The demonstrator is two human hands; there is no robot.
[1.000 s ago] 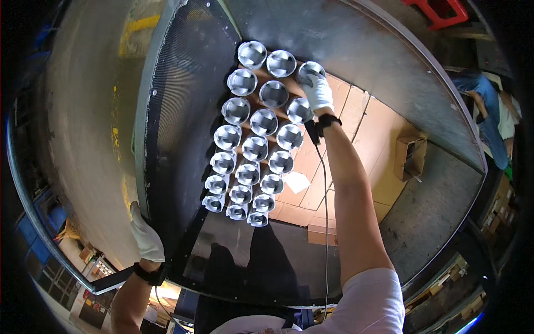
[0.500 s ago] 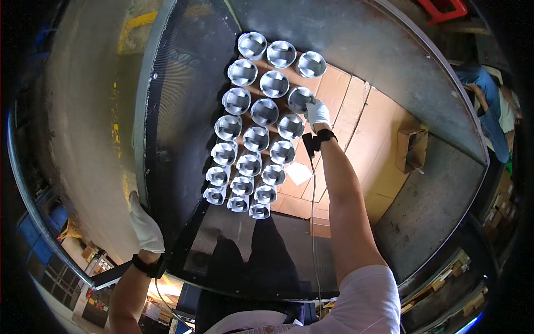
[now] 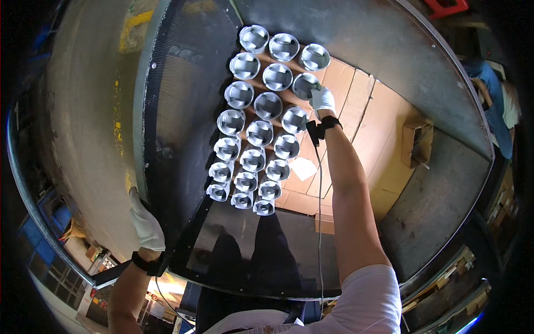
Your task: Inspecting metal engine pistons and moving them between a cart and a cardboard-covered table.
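Observation:
Shiny metal pistons (image 3: 268, 106) stand in three long columns on cardboard inside a dark metal bin. My right hand (image 3: 322, 101), in a white glove, grips the right edge of a piston (image 3: 305, 86) in the right column, second from the far end. That piston stands among its neighbours, and some of my fingertips are hidden behind the hand. Over at the bin's left rim, my left hand (image 3: 147, 225), also gloved in white, lies with its fingers stretched out along the outer side and holds nothing.
Brown cardboard sheets (image 3: 350, 117) line the floor of the bin, whose curved wall (image 3: 356, 33) rises at the far side. A small open cardboard box (image 3: 417, 143) sits at the right. A white paper piece (image 3: 303, 168) lies beside the pistons. Another person (image 3: 492, 106) is beyond the right rim.
The whole view has shifted slightly, with the pistons now a little higher and farther right. My right hand stays at the same piston, and my left hand stays at the rim.

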